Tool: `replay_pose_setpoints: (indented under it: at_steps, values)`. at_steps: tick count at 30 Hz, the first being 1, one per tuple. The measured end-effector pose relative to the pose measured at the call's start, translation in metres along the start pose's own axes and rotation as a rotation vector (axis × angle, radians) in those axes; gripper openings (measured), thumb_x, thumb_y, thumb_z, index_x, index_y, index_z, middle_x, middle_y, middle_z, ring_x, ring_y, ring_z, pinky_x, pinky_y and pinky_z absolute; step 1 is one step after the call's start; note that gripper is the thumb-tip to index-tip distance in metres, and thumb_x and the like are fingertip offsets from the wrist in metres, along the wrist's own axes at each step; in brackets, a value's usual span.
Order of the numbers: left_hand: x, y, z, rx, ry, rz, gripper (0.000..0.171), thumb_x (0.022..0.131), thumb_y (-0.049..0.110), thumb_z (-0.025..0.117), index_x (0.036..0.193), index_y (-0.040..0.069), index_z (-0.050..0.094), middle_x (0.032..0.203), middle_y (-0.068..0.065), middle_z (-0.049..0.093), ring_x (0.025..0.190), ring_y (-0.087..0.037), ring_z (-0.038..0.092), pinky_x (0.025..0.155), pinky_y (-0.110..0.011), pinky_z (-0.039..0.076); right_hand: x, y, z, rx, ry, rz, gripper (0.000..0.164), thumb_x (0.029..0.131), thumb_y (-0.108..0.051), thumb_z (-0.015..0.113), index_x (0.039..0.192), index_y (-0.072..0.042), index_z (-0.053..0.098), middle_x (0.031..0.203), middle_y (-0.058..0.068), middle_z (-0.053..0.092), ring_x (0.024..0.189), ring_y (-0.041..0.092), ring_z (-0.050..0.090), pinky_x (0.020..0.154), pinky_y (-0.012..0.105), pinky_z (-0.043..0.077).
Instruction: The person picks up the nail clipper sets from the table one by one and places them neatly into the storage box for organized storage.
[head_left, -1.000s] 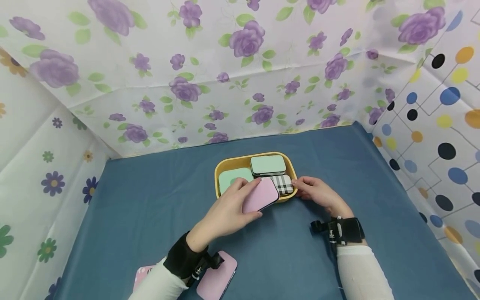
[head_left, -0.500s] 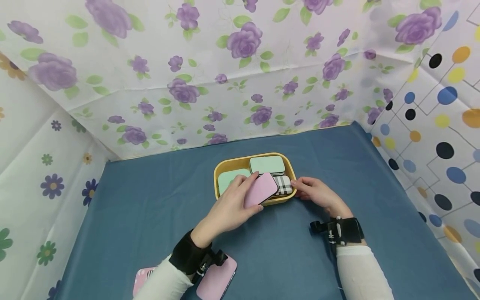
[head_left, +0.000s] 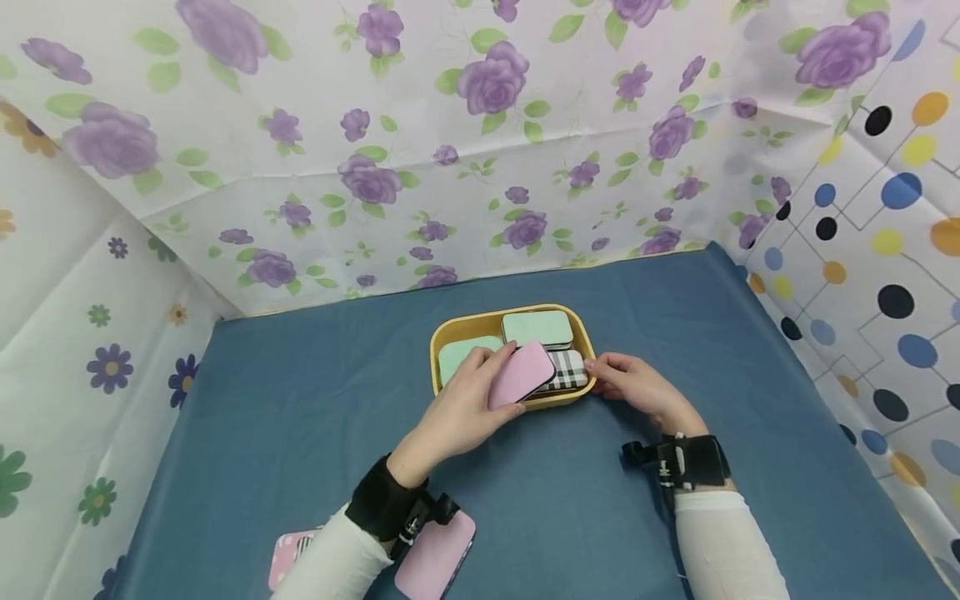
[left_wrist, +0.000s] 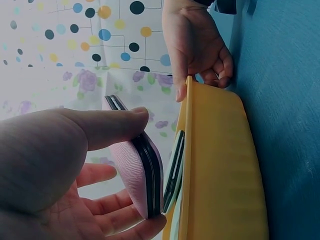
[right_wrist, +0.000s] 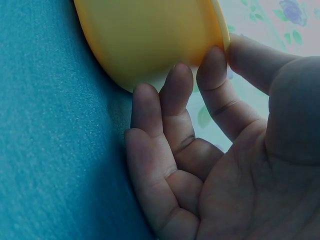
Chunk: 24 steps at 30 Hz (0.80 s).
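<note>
My left hand (head_left: 453, 417) grips a flat pink case (head_left: 521, 375) by its edges, thumb on one side and fingers on the other. This case has rounded corners, a textured cover and black rims (left_wrist: 150, 170). It is tilted over the front of a yellow bin (left_wrist: 220, 165). Inside the bin lie a mint green case (head_left: 536, 327) at the back right, another mint one (head_left: 467, 354) at the left, and a black-and-white plaid case (head_left: 566, 371) at the front right. My right hand (head_left: 633, 387) pinches the bin's right rim between thumb and index finger (right_wrist: 212, 70).
On the blue cloth (head_left: 570, 508), a second pink case (head_left: 435, 554) lies below my left wrist. A pink patterned case (head_left: 288, 552) is partly hidden by the left sleeve. A floral sheet (head_left: 450, 208) rises behind the table, with a dotted sheet (head_left: 855, 292) at right.
My left hand has shifted slightly, raising and turning the pink case, and more of the plaid case shows. The left forearm moved a little right. My right hand stays at the bin's rim.
</note>
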<state>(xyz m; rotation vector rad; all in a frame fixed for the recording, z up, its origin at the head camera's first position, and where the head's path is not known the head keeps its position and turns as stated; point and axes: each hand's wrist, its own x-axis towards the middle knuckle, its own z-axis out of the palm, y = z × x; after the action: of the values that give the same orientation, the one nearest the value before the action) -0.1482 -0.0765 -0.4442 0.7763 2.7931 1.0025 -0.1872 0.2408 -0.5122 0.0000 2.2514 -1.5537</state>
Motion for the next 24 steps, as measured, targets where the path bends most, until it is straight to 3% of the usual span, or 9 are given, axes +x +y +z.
replay_pose_setpoints:
  at_steps: [15,24]
  values:
    - [0.008,-0.007,0.002,0.016,0.012,-0.009,0.08,0.098,0.03,0.082,0.165,0.012,0.043,0.134,-0.011,0.054,0.105,-0.021,0.053,0.083,-0.035,0.047,0.001,-0.001,-0.001,0.005,-0.003,0.001,0.047,0.107,-0.053,0.062,0.106,-0.006,0.067,0.107,0.008,0.067,0.105,0.025,0.066,0.09,0.034,0.055]
    - [0.021,-0.007,0.01,0.079,-0.001,0.018,0.075,0.099,0.024,0.081,0.163,0.008,0.046,0.132,-0.014,0.055,0.111,-0.027,0.051,0.092,-0.041,0.045,0.0,0.0,-0.001,0.004,-0.005,-0.003,0.046,0.107,-0.052,0.063,0.105,-0.006,0.067,0.107,0.008,0.067,0.104,0.026,0.066,0.09,0.035,0.054]
